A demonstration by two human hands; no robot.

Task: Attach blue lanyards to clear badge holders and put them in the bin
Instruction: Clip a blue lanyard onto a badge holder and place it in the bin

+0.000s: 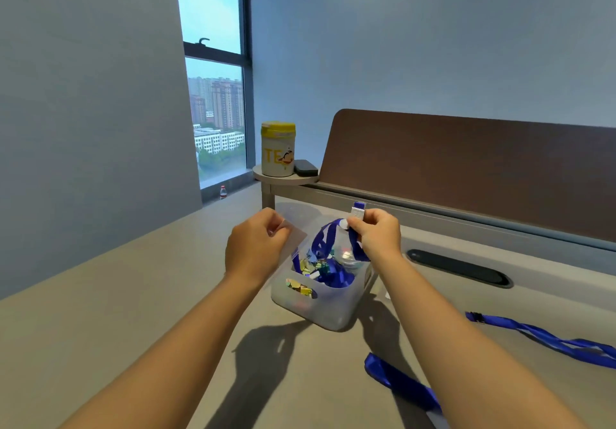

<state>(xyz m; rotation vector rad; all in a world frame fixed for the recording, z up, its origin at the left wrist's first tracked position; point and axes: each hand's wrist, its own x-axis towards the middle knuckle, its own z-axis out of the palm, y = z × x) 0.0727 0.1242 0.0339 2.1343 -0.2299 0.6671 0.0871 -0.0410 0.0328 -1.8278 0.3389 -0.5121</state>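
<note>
Both hands are raised just above a translucent bin (333,308) that sits on the grey desk (100,295). The left hand (255,245) has its fingers curled and pinches the left edge of a clear badge holder (293,233), which lies nearly flat, its long axis running left to right with the free end pointing right toward the other hand. The right hand (378,233) pinches the clip end of a blue lanyard (328,238); the white and blue clip (357,211) stands upright and points up and away, while the strap hangs down in loops into the bin. The holder and the clip are near each other but apart.

Inside the bin lie more blue strap and small shiny bits. Two more blue straps (550,337) lie on the desk at the near right, their length running left to right. A yellow-lidded cup (277,150) and a dark case (305,167) stand on a round shelf at the far end, beside the brown panel (466,168). A window (216,95) is at the far left.
</note>
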